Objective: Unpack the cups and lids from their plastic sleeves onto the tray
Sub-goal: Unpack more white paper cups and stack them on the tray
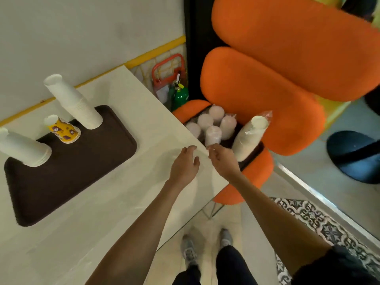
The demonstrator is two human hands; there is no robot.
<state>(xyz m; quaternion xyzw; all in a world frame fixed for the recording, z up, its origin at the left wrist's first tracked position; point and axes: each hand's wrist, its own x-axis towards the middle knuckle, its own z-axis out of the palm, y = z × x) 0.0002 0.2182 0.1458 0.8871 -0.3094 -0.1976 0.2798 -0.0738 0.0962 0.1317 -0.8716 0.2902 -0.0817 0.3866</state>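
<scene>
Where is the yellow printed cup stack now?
The yellow printed cup stack sits left in the head view, at the far end of the brown tray, between the tall white cup stack and the other white stack at the left edge.

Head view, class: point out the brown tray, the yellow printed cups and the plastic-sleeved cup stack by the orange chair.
brown tray (67,188), head view, bare middle of its surface.
yellow printed cups (63,130), head view, side of the stack.
plastic-sleeved cup stack (247,140), head view, middle of its wrapped side.
</scene>
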